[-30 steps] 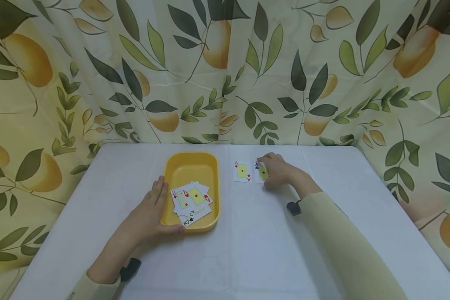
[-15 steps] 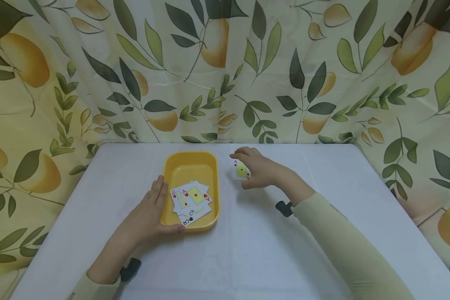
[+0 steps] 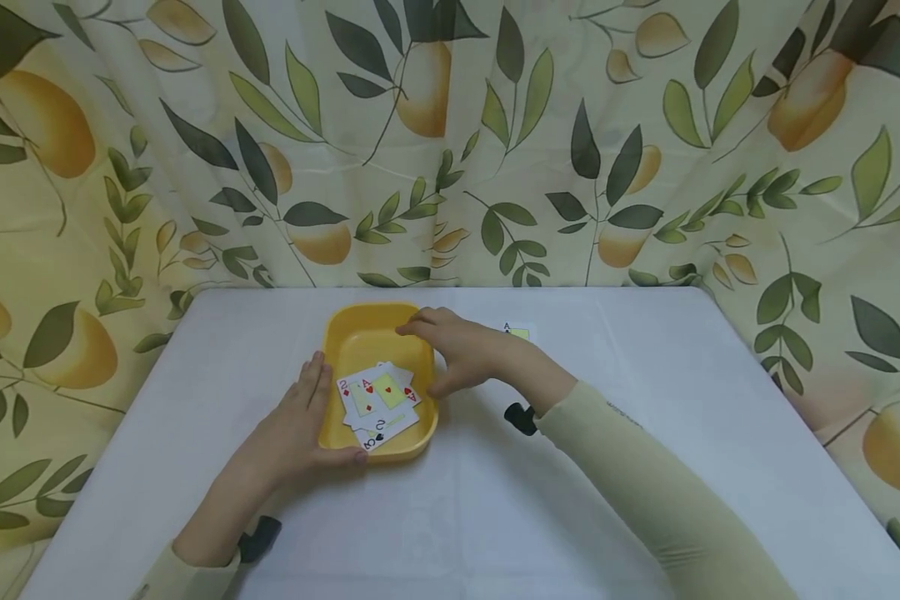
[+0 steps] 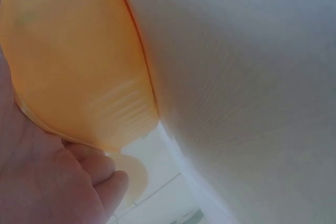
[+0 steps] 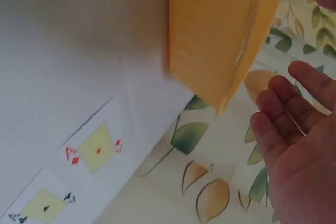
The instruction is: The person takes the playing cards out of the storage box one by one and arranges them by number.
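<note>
A yellow plastic tray stands on the table with several playing cards in its near half. An ace of hearts lies on top there, overlapping a two of diamonds and a spade card. My left hand rests against the tray's left side, fingers straight along the rim, thumb at the near edge. Over the tray's right rim, my right hand is spread and holds nothing. An ace of diamonds lies flat beside an ace of clubs; the head view hides the ace of diamonds behind the right hand.
A white cloth covers the table. Behind it hangs a curtain printed with fruit and leaves. A black wrist camera sits under the left wrist, another black camera under the right.
My right hand has moved left from the ace of clubs, passing over the ace of diamonds, to the tray's right rim. The left hand and the cards in the tray have stayed put.
</note>
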The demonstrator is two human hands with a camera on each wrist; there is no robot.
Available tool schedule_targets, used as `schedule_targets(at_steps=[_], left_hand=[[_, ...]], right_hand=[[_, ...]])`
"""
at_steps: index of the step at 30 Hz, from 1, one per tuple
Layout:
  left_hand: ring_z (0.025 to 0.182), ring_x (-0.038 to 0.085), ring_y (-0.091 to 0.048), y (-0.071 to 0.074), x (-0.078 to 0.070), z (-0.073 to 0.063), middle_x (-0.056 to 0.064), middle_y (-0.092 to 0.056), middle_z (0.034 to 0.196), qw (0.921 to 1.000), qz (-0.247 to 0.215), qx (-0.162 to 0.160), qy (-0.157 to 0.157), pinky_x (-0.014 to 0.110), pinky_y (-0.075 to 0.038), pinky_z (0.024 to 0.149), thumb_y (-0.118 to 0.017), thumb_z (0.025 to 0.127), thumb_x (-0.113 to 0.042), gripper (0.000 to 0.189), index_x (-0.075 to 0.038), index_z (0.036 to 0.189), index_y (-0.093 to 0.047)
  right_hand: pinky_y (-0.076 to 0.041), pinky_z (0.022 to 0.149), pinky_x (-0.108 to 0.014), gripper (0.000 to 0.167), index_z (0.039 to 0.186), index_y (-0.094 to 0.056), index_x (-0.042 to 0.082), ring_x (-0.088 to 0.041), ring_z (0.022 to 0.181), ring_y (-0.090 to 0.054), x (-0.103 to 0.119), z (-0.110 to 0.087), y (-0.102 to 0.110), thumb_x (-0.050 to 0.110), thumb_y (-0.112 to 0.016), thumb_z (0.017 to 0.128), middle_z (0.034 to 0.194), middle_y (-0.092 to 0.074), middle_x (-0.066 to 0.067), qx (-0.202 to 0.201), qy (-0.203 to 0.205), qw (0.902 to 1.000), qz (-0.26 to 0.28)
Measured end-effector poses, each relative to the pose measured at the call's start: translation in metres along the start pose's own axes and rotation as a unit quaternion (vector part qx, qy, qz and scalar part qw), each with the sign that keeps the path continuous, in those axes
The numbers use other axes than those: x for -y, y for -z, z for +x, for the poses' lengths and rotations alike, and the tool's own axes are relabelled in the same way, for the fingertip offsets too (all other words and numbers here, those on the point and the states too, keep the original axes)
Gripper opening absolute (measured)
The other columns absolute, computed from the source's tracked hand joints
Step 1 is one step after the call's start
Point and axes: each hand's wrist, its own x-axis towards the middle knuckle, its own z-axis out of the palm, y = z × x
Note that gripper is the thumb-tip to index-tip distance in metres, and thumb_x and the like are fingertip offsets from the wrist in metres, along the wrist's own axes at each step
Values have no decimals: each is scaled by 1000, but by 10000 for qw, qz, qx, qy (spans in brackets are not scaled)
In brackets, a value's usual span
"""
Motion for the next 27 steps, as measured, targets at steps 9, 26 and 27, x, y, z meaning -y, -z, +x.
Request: schedule_targets(at_steps=[9, 26, 27], left_hand=[[152, 42, -13, 0, 1, 1, 16, 3, 168, 10000, 4, -24, -47, 60, -35, 112, -59, 66, -90, 140, 3, 158, -10], [153, 39, -10, 1, 0, -1, 16, 4, 168, 9999, 6, -32, -159, 56, -30, 117, -58, 69, -89, 137, 3, 158, -10], [153, 39, -9, 1, 1, -1, 16, 4, 168, 9999, 3, -37, -151, 56, -29, 117, -57, 69, -89, 137, 3, 158, -9]], right_hand=[[-42, 112, -36, 92, 151, -42, 17, -19, 134, -41, 10, 19, -18, 26, -89, 72, 147, -42, -2, 295, 241, 9993, -17], [-41, 113, -34, 78, 147, -50, 19, -20, 132, -43, 28, 45, -47, 25, -85, 78, 145, -48, -1, 742, 215, 9906, -1130], [-41, 113, -33, 73, 147, -51, 20, -20, 131, -43, 30, 47, -49, 25, -83, 81, 145, -49, -1, 753, 259, 9892, -1233]])
